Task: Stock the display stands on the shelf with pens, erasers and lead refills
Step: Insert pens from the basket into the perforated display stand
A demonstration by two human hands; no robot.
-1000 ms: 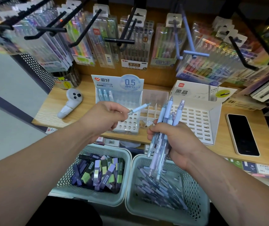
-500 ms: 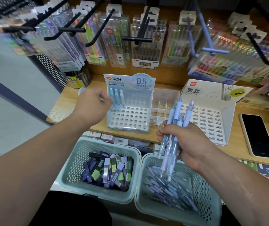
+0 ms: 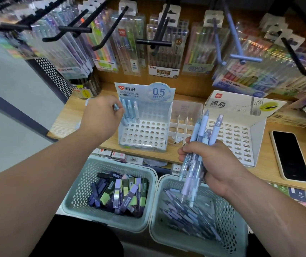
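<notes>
Pale blue and lilac plastic marks the stock being placed. The left hand (image 3: 102,117) has its fingers curled round a single pen (image 3: 116,107), of which only the top end shows. It holds this pen at the rear left corner of the white perforated display stand (image 3: 142,135) on the wooden shelf (image 3: 70,115). The aim is probably to seat it beside the three pale blue pens (image 3: 129,112) standing upright in the back row, filling the holes from the back forward. The right hand (image 3: 211,162) grips a bundle of pastel pens (image 3: 201,130) with its fingers wrapped tight. It holds them tips-down above the pale green mesh basket (image 3: 228,229) of loose pens, likely as a ready supply near the stand. The pens look slim, with translucent barrels and coloured grips.
</notes>
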